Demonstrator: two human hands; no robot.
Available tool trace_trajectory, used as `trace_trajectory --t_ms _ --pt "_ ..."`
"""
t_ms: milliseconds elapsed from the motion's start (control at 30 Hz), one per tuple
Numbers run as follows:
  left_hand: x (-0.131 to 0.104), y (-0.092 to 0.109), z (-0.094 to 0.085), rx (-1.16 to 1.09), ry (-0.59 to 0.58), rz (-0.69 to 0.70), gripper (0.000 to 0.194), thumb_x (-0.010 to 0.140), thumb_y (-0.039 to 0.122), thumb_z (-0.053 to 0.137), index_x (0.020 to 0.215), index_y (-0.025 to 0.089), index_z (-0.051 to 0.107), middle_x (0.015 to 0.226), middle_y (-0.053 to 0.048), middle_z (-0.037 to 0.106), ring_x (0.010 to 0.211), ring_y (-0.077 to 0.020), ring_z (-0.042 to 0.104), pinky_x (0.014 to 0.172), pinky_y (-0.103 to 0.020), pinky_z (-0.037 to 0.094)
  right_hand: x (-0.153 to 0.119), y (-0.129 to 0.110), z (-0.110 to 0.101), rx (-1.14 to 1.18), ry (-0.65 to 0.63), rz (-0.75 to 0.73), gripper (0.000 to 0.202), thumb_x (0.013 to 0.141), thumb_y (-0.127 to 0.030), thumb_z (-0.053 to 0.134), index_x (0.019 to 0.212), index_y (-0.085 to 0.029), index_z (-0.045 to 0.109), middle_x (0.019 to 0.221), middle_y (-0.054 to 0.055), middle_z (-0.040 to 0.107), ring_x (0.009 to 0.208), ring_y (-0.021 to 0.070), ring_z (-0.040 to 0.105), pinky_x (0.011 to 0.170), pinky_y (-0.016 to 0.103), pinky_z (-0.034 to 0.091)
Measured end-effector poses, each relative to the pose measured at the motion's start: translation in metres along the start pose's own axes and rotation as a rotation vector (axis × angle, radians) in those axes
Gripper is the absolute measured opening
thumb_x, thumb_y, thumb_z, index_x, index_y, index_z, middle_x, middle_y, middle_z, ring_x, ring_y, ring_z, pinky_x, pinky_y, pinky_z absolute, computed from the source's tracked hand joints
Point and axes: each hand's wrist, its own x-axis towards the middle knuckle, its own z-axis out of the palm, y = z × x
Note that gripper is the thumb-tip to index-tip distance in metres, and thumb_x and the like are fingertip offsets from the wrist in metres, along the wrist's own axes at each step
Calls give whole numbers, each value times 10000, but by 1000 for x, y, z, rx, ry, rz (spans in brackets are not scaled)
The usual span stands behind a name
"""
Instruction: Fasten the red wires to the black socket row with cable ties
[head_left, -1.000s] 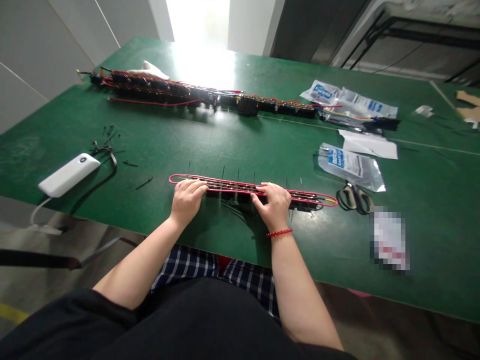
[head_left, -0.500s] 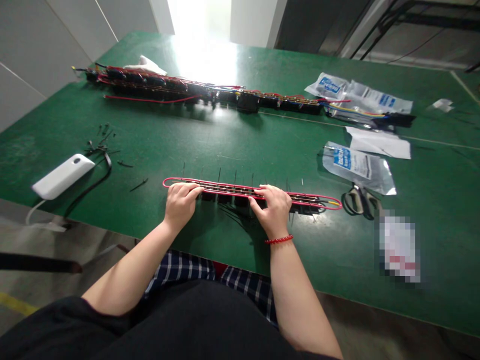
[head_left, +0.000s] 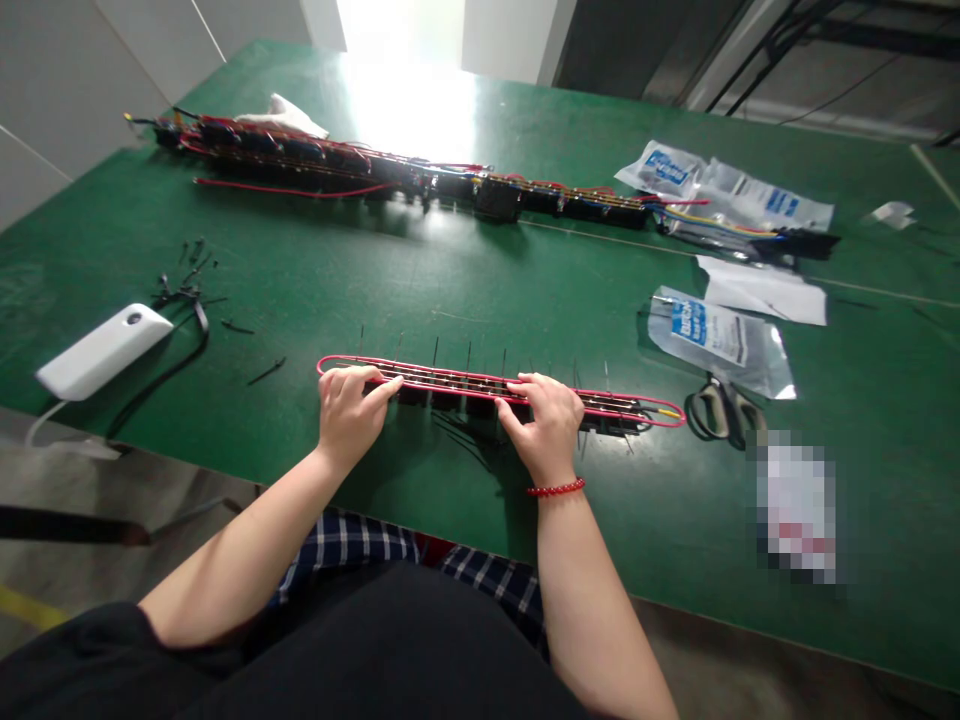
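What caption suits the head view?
Two hands on a red-wired strip, scissors lying to the right.

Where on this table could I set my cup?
Bare table shows between the far wired bundle and the strip under left hand and right hand, and between the bracelet and the pixelated patch. Crowded: right, with plastic bags, paper, scissors; left, with black ties and a white device.

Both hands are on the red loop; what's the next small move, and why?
I'd slide the right hand slightly outward along the red loop, leaving the left hand in place. The left hand is near one end, but the right sits well inside the other, where the yellow mark lies with no finger on it.
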Motion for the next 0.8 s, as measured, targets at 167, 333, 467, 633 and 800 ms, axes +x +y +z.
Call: trace_trajectory --t_ms 167,333,467,633,800 --pt "-1 0 -1 6 15 -1 309 921 167 622 1084 389 761 1011 -27 703 991 -213 605 969 -429 365 1 1 1 -5 6 -11 197 889 -443 666 946 -256 696 1143 56 748 1155 269 645 1062 454 365" --pt "0 0 -2 1 41 -8 287 902 163 658 1057 376 773 999 -18 712 985 -200 604 951 -401 339 0 2 2 -5 21 -27 202 882 -442 676 940 -250 699 1135 51 750 1141 262 651 1047 445 373" --pt "0 1 -2 3 61 1 284 892 162 675 1049 376 774 978 -9 714 969 -197 610 938 -391 329 0 3 2 -6 28 -34 195 880 -436 682 935 -250 701 1133 50 751 1140 259 653 1044 441 374" --pt "1 1 -3 8 72 19 273 879 167 687 1037 371 775 977 -8 709 964 -203 604 924 -393 332 1 2 2 -11 37 -37 191 877 -433 685 926 -249 700 1122 49 753 1132 261 656 1039 439 374" --pt "-2 0 -1 51 81 10 272 876 190 694 1039 390 780 1069 -25 682 969 -213 577 935 -412 320 1 2 2 -2 27 -28 196 881 -440 677 928 -252 700 1128 47 751 1135 259 650 1040 438 367"
